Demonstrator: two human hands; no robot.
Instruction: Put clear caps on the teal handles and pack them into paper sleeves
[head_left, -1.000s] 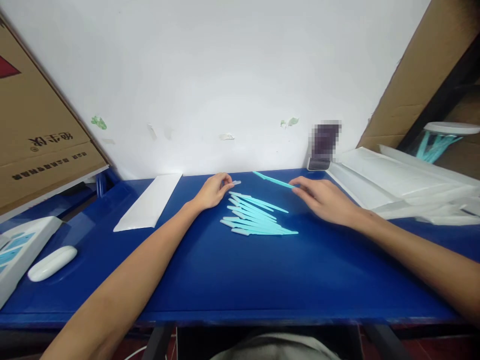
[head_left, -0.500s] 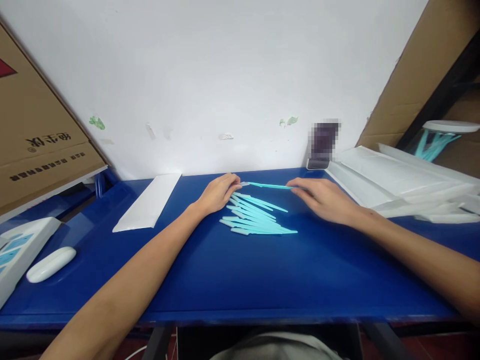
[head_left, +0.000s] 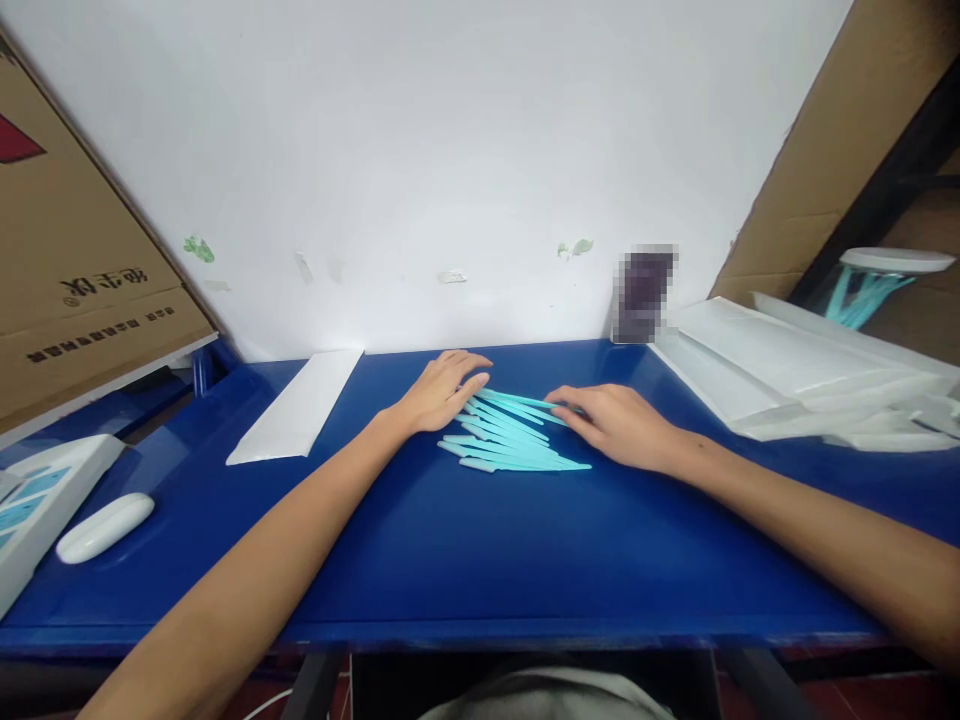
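Slim turquoise eyebrow razors (head_left: 517, 445), with pale covers at their left ends, lie in a fanned pile on the blue table. My right hand (head_left: 611, 420) pinches the handle end of the uppermost razor (head_left: 517, 398) at the pile's far edge. At the opposite end, my left hand (head_left: 442, 390) has its fingers stretched out and apart. Its thumb rests beside or on the covered ends; whether it touches them I cannot tell. The left palm hides part of those ends.
A flat white packet (head_left: 300, 405) lies left of the pile. Farther left are a white oval case (head_left: 105, 528) and a white box with blue pieces (head_left: 37, 500). White sleeves (head_left: 795, 365) are stacked at the right. A blurred-out phone-like object (head_left: 643, 295) leans on the wall.
The razor stretched between both hands has come down onto the top of the pile. My right hand has moved left and nearer; my left fingers have opened off the covered end.
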